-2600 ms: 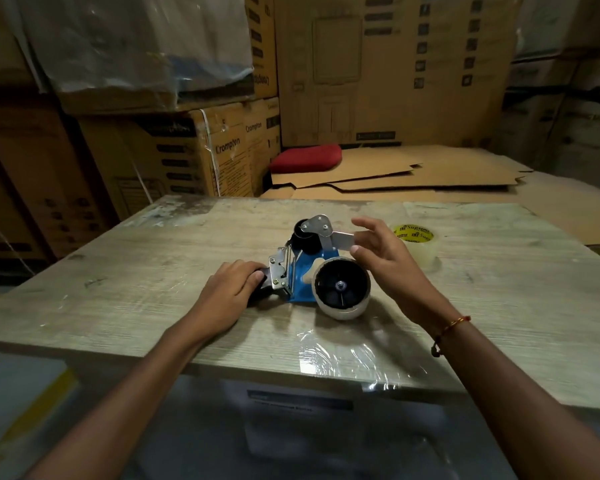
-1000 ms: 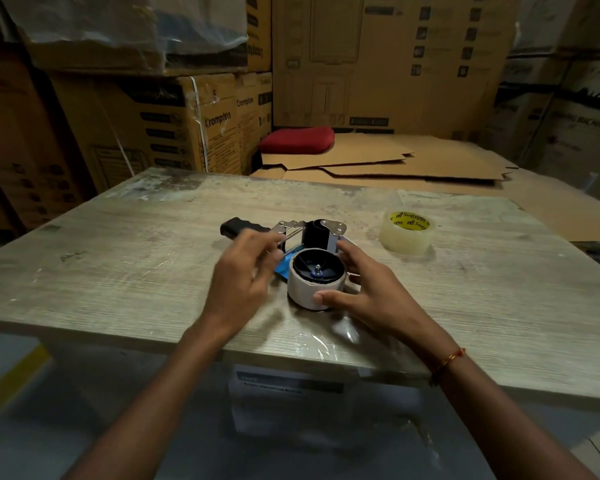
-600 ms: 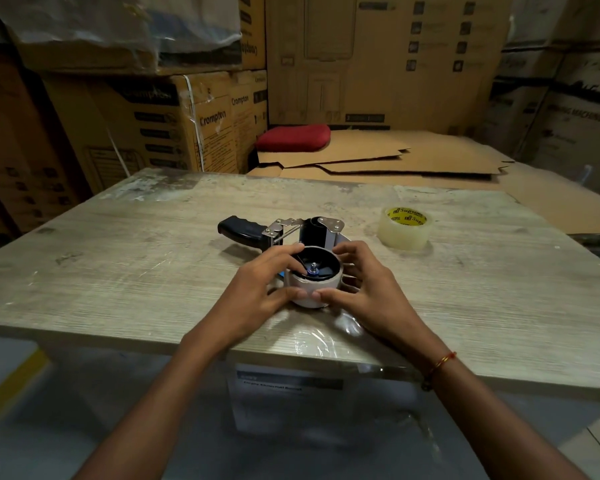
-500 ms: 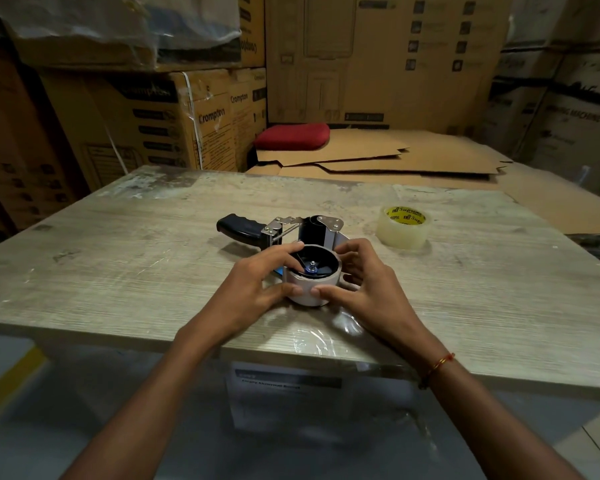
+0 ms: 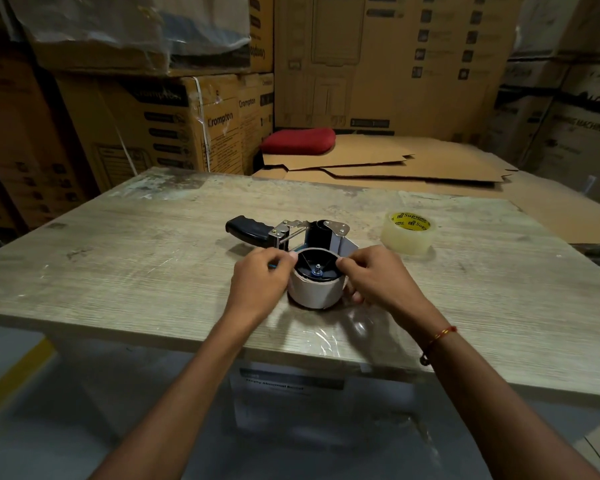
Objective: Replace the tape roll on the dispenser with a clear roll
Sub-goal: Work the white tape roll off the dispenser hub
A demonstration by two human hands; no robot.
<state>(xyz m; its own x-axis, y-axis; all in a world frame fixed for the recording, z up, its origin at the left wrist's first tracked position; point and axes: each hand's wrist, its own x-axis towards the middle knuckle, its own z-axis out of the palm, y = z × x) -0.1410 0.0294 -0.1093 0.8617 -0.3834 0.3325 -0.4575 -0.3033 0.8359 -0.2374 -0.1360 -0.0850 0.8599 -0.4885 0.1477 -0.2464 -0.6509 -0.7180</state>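
A tape dispenser (image 5: 293,233) with a black handle, metal parts and a blue plate lies flat on the wooden table (image 5: 136,258). On its black hub sits a whitish, nearly bare roll core (image 5: 314,291), axis pointing up. My left hand (image 5: 257,289) pinches the core's left rim. My right hand (image 5: 374,277) grips its right rim and side. A clear tape roll (image 5: 407,233) with a yellow printed core lies flat to the right, apart from both hands.
Clear film (image 5: 329,337) wrinkles on the table's near edge. Flattened cardboard sheets (image 5: 378,164) and a red cushion (image 5: 298,140) lie behind the table. Stacked cartons (image 5: 174,123) form the back wall.
The dispenser has been laid flat with the handle to the left. My left hand left the handle, and both hands closed on the core's rim, which looks slightly raised.
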